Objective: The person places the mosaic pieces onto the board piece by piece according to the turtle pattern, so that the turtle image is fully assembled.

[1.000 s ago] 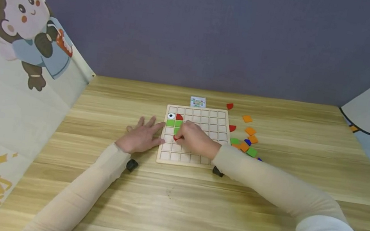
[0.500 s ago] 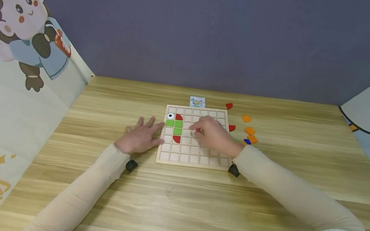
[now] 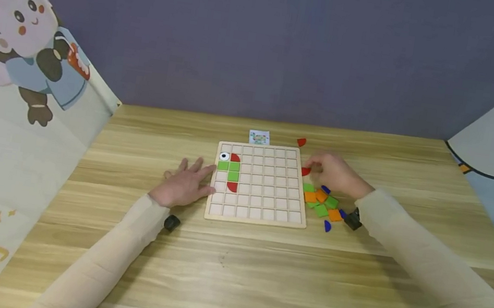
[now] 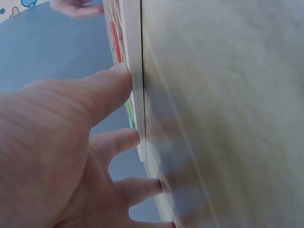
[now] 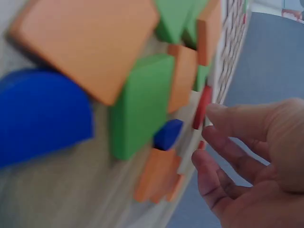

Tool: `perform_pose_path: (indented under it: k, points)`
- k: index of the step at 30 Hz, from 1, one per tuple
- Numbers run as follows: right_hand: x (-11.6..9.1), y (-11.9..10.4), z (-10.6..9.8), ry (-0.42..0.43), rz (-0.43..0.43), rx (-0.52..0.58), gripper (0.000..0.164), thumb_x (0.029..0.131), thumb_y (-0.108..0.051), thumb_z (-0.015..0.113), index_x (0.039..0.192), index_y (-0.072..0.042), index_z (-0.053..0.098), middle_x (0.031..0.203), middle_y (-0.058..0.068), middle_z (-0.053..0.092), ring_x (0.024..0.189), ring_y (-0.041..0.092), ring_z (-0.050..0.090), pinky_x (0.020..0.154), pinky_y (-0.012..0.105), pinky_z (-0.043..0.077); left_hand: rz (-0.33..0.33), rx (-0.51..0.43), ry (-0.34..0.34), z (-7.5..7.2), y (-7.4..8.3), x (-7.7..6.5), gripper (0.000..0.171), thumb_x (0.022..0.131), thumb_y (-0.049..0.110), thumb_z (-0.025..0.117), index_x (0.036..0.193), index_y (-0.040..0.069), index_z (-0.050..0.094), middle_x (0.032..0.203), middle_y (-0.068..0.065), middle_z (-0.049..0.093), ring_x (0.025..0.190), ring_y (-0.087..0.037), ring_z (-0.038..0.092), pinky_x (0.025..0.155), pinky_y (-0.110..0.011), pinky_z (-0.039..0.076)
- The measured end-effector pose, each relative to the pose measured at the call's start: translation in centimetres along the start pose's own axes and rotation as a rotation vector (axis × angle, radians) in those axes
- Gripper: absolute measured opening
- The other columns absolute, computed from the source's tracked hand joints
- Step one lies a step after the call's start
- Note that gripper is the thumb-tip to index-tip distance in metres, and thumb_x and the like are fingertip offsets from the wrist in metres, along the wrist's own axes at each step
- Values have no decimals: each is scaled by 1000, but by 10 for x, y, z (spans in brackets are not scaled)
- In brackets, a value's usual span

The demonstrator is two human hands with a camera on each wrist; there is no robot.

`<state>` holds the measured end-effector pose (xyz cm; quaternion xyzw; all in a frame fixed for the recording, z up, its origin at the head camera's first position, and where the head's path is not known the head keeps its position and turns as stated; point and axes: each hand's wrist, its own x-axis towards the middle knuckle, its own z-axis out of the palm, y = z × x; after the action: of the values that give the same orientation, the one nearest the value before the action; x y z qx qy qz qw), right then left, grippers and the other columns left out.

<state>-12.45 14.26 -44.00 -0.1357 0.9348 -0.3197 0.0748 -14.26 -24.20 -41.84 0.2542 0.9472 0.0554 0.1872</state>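
Note:
A square wooden grid board (image 3: 264,198) lies on the table. Its left side carries a round eye piece (image 3: 224,156), several green squares (image 3: 233,176) and two red quarter-circle pieces (image 3: 232,187). My left hand (image 3: 180,187) lies with spread fingers at the board's left edge, thumb and index finger touching its wooden side (image 4: 137,71). Beyond the right edge, my right hand (image 3: 337,176) is over a loose red quarter-circle piece (image 3: 305,172), its fingertips right by the piece. In the right wrist view, a gap shows between thumb and fingers near that red piece (image 5: 203,108).
Loose orange squares (image 3: 335,215), green squares (image 3: 322,210) and blue half-round pieces (image 3: 327,226) lie right of the board. Another red quarter-circle (image 3: 301,142) sits behind its far right corner. A small picture card (image 3: 259,137) lies at the board's far edge.
My right hand has left the red piece in the grid and moved right, off the board, to the loose red quarter-circle. My left hand stays at the left edge.

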Motion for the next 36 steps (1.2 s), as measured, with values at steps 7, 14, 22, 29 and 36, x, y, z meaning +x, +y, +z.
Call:
perform_pose_path:
  k: [7,14,22,29,36]
  points:
    - [4,2,8,-12,-2,-7,18,86,-9,70,103,-8,65,100,6,60,80,22,52,71,36,47,15,-4,11,2,0,0,67,96,51,43,152,22,20,156,-18,4,133,-56,5,86,-81,16]
    - [7,5,9,-24,22,-4,12,87,-12,69,97,-10,63,92,3,61,75,20,54,68,35,48,16,-10,16,1,1,-2,67,96,51,44,152,21,21,155,-19,6,133,-56,5,85,-81,16]
    - [6,10,4,-11,19,40,12,94,-17,59,102,-9,64,92,5,63,71,19,56,65,36,47,21,1,20,0,0,-3,67,97,51,43,152,20,21,155,-20,6,132,-57,6,84,-81,17]
    - [6,9,2,1,75,36,21,97,-7,51,113,-4,64,102,10,63,69,20,54,64,35,46,21,0,20,0,1,-3,66,97,50,43,152,20,22,155,-20,6,132,-57,6,84,-81,17]
    - [10,-5,1,14,75,19,24,93,-3,55,117,-4,61,105,11,62,89,22,58,77,38,49,22,0,22,0,1,-3,67,97,50,43,152,20,22,155,-20,7,132,-57,6,84,-81,17]
